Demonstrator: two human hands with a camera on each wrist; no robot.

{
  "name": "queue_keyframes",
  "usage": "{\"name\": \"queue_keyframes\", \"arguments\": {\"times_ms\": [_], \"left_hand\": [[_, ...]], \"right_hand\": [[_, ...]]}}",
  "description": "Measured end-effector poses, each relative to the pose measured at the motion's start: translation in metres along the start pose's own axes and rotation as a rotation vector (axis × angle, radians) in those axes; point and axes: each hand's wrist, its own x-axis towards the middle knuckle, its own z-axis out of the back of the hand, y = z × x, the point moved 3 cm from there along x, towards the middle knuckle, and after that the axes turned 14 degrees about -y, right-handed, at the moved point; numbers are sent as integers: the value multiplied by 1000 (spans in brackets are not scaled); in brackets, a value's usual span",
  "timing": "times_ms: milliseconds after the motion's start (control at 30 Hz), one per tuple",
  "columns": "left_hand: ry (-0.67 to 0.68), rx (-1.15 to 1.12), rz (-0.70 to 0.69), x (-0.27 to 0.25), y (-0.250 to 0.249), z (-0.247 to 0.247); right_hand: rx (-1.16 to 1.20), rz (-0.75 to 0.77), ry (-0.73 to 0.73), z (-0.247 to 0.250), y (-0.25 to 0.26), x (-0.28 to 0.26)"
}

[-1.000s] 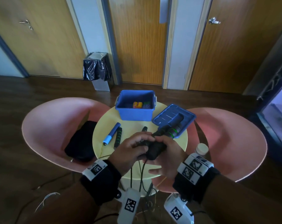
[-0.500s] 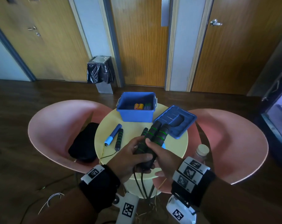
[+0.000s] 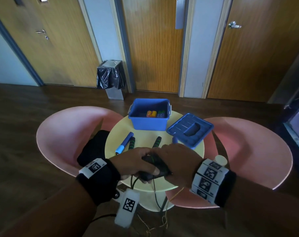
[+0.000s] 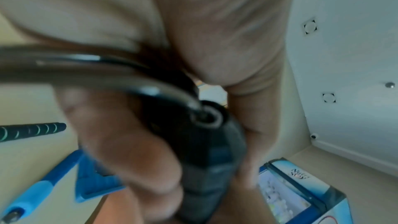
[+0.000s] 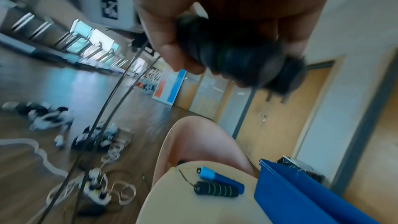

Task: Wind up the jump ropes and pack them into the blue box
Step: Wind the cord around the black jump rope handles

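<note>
My left hand (image 3: 135, 162) and right hand (image 3: 179, 160) meet over the near edge of the round yellow table (image 3: 184, 161). Together they grip a pair of black jump rope handles with green rings (image 3: 154, 166). Its black cord (image 3: 154, 192) hangs down past the table edge. In the left wrist view the cord (image 4: 103, 67) enters the end of a handle (image 4: 212, 151). The open blue box (image 3: 149, 124) stands at the table's far side with coloured items inside. On the table lie a blue handle (image 3: 124, 144) and two black-green handles (image 3: 132, 142) (image 3: 157, 141).
The blue lid (image 3: 190, 130) lies right of the box. Pink chairs (image 3: 63, 134) (image 3: 258, 147) flank the table, the left one holding a black bag (image 3: 92, 147). A white-capped bottle (image 3: 220, 159) stands near my right wrist. A lined bin (image 3: 111, 77) stands by the doors.
The held handles, which pointed up toward the lid, have come down and now lie low between my hands. Both hands have closed together nearer the table's front edge.
</note>
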Motion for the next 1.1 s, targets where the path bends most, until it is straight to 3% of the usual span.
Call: {"name": "queue_keyframes", "arguments": {"times_ms": [67, 167, 267, 333, 467, 533, 633, 867, 1100], "left_hand": [[-106, -97, -18, 2, -1, 2], [-255, -80, -133, 3, 0, 6], [-402, 58, -287, -1, 3, 8], [-518, 22, -303, -2, 9, 7], [-484, -188, -277, -3, 15, -10], [-450, -117, -314, -4, 16, -20], [-443, 54, -351, -5, 15, -33], [-409, 148, -385, -11, -1, -54], [-346, 81, -340, -14, -13, -63]], "right_hand": [[-4, -87, -86, 7, -3, 7], [122, -334, -51, 7, -15, 9], [497, -681, -27, 0, -28, 3], [792, -898, -92, -7, -31, -2], [1525, -1259, -339, -17, -25, -5], [1800, -1314, -450, -13, -21, -1], [2014, -1323, -519, -3, -15, 5], [2144, -1296, -669, 16, -19, 9], [2221, -1208, -697, 26, -25, 8]]}}
